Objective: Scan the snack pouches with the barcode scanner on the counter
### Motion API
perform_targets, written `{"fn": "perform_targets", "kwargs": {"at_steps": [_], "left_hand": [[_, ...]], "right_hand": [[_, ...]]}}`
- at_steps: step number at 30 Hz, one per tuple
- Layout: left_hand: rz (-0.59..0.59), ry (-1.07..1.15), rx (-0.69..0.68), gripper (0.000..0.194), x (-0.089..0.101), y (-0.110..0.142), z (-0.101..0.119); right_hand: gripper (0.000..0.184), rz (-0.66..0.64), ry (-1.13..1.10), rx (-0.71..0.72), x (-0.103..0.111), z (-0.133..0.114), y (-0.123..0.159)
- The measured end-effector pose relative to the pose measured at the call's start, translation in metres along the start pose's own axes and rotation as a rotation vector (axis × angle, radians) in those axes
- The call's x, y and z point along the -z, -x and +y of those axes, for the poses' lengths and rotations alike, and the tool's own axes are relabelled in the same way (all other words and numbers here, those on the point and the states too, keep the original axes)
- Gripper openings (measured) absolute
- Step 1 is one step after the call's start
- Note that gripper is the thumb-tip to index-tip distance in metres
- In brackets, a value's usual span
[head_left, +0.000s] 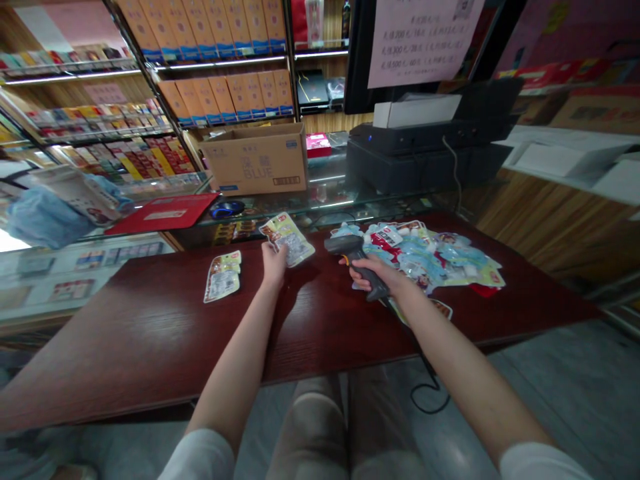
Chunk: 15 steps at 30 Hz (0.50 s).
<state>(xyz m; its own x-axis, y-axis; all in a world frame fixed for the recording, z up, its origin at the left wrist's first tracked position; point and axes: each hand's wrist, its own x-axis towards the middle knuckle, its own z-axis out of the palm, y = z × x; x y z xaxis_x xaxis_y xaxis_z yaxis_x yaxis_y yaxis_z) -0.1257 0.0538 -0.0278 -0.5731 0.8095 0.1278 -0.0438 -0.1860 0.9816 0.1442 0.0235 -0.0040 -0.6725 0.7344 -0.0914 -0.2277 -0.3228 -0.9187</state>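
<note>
Dark red wood tabletop (150,360) under both hands on my feed. Left hand (275,263): narrow pinch, holding a yellow-green and brown food packet (297,245) by its near edge, thumb on top; I can't make out the fingers under it. Packet is tilted, near the table's far edge, between the two hands' sides of the work. Right hand (376,275): wrapped round the handle of a dark grey barcode scanner (345,245), head pointing left toward the packet. Yellow trigger sits by the fingers; I can't tell if it's pressed. Black cable (426,363) runs from the handle under my right forearm and hangs in a loop past the near edge.

Second packet (223,277), similar colours, lies flat left of the left hand, apart from it. Big pile of packets (430,253), mostly light blue with some red and yellow-green, just right of the scanner, overlapping every which way.

Beyond the table I get a glass counter, blue-black mouse (227,209), red folder (165,212), cardboard box (255,160) marked BLUE, and a monitor with a pink sheet (420,43) on it.
</note>
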Motion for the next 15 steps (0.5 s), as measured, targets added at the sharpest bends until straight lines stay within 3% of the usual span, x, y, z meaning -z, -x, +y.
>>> {"fn": "perform_targets", "kwargs": {"at_steps": [10, 15], "left_hand": [[-0.102, 0.022, -0.024, 0.028, -0.0044, 0.0008, -0.0093], [-0.106, -0.187, -0.050, 0.028, 0.0018, -0.0039, -0.0032]], "right_hand": [[0.032, 0.023, 0.038, -0.017, -0.0027, 0.0018, 0.0003], [0.033, 0.022, 0.009, -0.003, -0.0012, 0.0008, -0.0006]]}}
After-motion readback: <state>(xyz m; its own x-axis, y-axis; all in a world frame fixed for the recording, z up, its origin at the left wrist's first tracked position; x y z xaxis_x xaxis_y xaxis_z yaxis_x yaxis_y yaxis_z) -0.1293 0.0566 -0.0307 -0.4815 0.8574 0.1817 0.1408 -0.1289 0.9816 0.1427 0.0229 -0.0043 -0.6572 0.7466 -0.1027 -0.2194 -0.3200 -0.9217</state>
